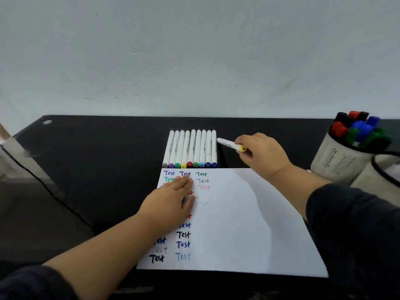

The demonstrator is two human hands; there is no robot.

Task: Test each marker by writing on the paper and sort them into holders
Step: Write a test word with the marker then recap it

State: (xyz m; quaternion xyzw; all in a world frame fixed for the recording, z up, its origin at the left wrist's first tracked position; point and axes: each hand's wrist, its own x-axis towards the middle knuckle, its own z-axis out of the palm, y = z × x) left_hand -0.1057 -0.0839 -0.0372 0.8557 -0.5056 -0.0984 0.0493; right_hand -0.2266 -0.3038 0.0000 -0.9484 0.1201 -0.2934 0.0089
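right hand (258, 154) pinches yellow-capped marker (231, 145) at 1 o'clock of paper (249, 224). left hand (173, 197) flat, fingers together, pressing paper. many "test" words written; nine markers (190, 148) in row at 12 o'clock, untested or unsorted; holder (337, 161) at 3 o'clock part-filled.

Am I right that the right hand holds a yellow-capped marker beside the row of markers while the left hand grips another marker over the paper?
Not quite. The head view shows the left hand lying flat on the paper, fingers straight, holding nothing. The rest stands: the right hand holds the yellow-capped marker beside the row of markers.
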